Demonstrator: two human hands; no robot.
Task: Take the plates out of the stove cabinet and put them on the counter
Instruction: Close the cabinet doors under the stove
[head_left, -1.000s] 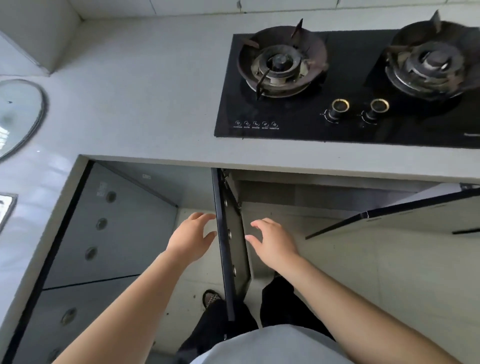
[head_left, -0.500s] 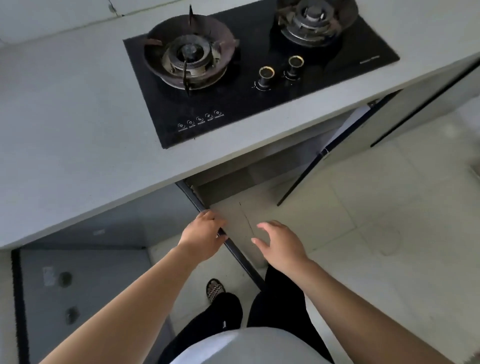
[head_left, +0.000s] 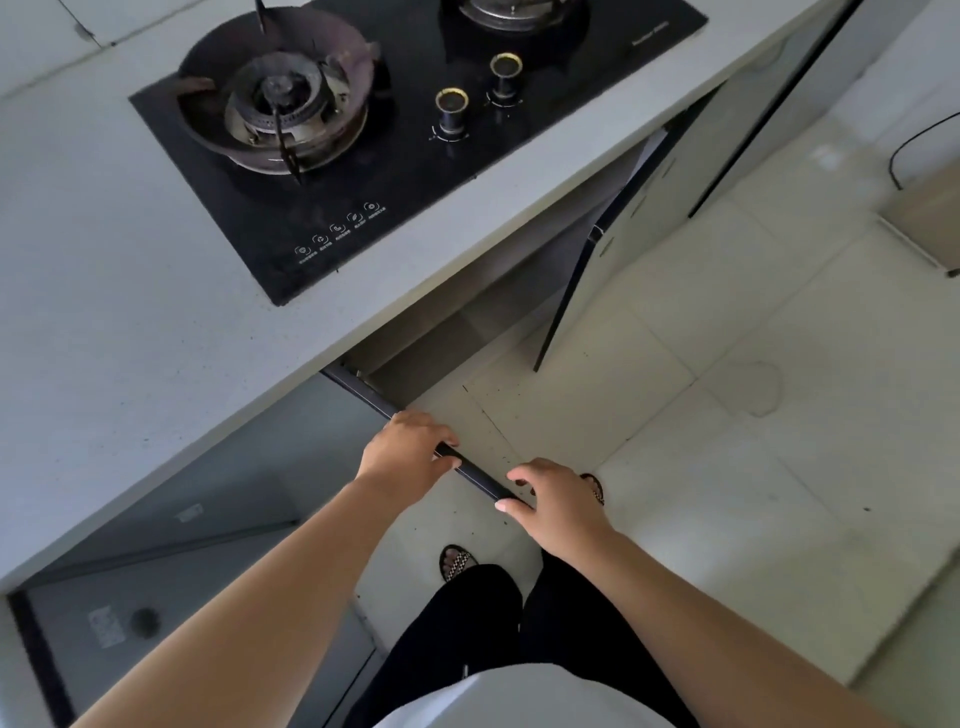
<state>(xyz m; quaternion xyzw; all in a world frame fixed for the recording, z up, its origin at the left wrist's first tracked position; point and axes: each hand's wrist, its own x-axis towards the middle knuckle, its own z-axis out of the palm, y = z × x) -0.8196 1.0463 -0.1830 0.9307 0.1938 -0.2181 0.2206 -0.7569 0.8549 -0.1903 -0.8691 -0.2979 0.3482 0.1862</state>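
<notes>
Both hands sit on the top edge of the left cabinet door, a dark strip that runs out from under the counter toward the person. The left hand is farther in along that edge, its fingers curled over the top and closed around it. The right hand is nearer the free end of the door, fingers loosely bent, the fingertips touching the edge rather than gripping it.

No plates show anywhere. The cabinet opening lies ahead of both hands and below the counter lip, directly under the gas stove; from this height only the dark top of the opening is visible, so whether plates stand inside cannot be told. The right hand, on the opening side of the door, looks the nearer one for reaching in, while the left hand holds the door back.

The door's long axis separates the two arms, so any reach must go round its free end or down beside it. The right cabinet door is swung open beyond the right hand, leaving a wedge of bare floor between the doors. The counter on the left hand's side of the stove is bare and offers room for setting things down. The overhanging counter lip is the edge most likely to catch a lifted plate.
</notes>
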